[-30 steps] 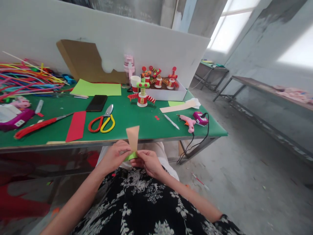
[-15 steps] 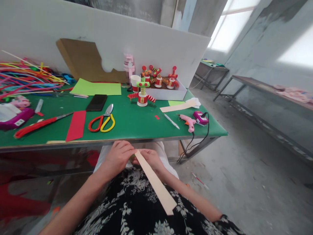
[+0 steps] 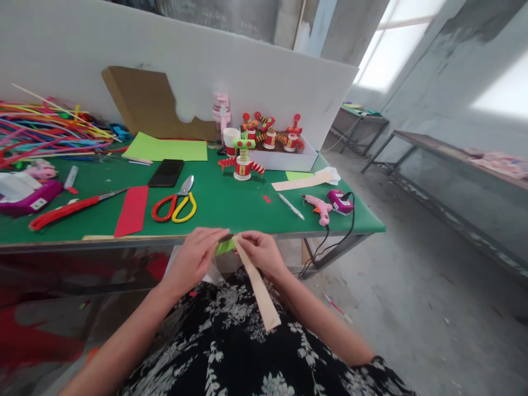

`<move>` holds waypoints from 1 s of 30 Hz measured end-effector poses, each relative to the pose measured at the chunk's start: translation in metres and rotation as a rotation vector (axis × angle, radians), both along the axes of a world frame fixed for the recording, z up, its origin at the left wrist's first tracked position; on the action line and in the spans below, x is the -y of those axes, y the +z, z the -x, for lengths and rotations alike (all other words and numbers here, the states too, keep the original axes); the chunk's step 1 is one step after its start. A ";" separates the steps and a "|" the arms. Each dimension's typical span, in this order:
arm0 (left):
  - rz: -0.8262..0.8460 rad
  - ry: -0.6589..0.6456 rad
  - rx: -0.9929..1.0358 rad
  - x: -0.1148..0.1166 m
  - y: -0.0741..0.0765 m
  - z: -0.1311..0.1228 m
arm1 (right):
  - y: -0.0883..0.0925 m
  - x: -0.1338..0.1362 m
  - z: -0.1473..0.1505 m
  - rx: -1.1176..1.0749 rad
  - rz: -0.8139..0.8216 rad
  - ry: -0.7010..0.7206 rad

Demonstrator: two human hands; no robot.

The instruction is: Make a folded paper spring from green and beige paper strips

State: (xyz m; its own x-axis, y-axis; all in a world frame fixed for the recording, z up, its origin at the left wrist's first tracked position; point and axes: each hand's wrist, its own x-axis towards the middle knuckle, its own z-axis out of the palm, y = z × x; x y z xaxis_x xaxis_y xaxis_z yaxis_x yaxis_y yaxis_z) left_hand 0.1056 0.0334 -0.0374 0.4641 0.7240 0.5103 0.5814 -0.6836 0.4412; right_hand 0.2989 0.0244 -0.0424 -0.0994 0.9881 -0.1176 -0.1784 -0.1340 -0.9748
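Observation:
At the table's front edge, my right hand (image 3: 264, 254) pinches the top end of a long cream paper strip (image 3: 259, 291). The strip's free end hangs down over the black floral clothing. Facing it, my left hand (image 3: 198, 252) is closed on a small bright green piece of paper (image 3: 225, 246), its fingers nearly straight and its thumb mostly hidden. The green piece spans the gap between both hands, and its right end is hidden near the cream strip's top.
On the green table (image 3: 223, 209) lie scissors (image 3: 175, 201), red paper (image 3: 132, 210), a phone (image 3: 166, 173), a pen (image 3: 291, 206) and a pink glue gun (image 3: 319, 209). Behind stand a paper-cup figure (image 3: 242, 168) and a white box (image 3: 284, 159) of similar figures.
Both hands have risen toward the table edge and drawn apart, baring more green paper between them. The cream strip has come up with my right hand and its lower end has shifted left.

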 end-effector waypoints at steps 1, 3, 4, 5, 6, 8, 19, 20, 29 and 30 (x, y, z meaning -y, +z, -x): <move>0.064 0.039 0.059 -0.002 0.006 -0.001 | 0.006 -0.003 -0.002 0.127 -0.117 -0.014; 0.204 0.087 0.134 -0.005 0.017 -0.003 | 0.018 -0.007 -0.006 0.365 -0.318 -0.006; 0.284 0.086 0.149 -0.007 0.021 -0.005 | 0.023 -0.008 -0.007 0.447 -0.383 0.017; 0.361 0.076 0.158 -0.007 0.025 -0.007 | 0.027 -0.008 -0.007 0.502 -0.426 0.051; 0.427 0.067 0.164 -0.007 0.027 -0.009 | 0.030 -0.008 -0.007 0.534 -0.454 0.089; 0.506 0.074 0.172 -0.006 0.029 -0.011 | 0.031 -0.007 -0.007 0.565 -0.489 0.164; 0.692 0.187 0.465 0.000 0.023 -0.013 | 0.027 -0.013 -0.017 0.657 -0.598 0.421; 0.712 0.208 0.526 0.000 0.022 -0.012 | 0.029 -0.015 -0.021 0.658 -0.614 0.443; 0.724 0.447 1.231 -0.009 0.022 0.005 | 0.000 -0.025 -0.043 0.176 -0.247 -0.501; 0.726 0.441 1.279 -0.009 0.023 0.003 | -0.007 -0.021 -0.037 -0.002 -0.176 -0.565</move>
State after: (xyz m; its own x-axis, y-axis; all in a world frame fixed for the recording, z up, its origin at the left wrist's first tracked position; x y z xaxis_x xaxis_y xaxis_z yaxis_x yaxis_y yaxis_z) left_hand 0.1026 0.0424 -0.0147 -0.3078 0.9432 -0.1249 -0.3422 0.0127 0.9395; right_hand 0.3361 0.0454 -0.0496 0.4478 0.8926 0.0521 -0.1773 0.1458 -0.9733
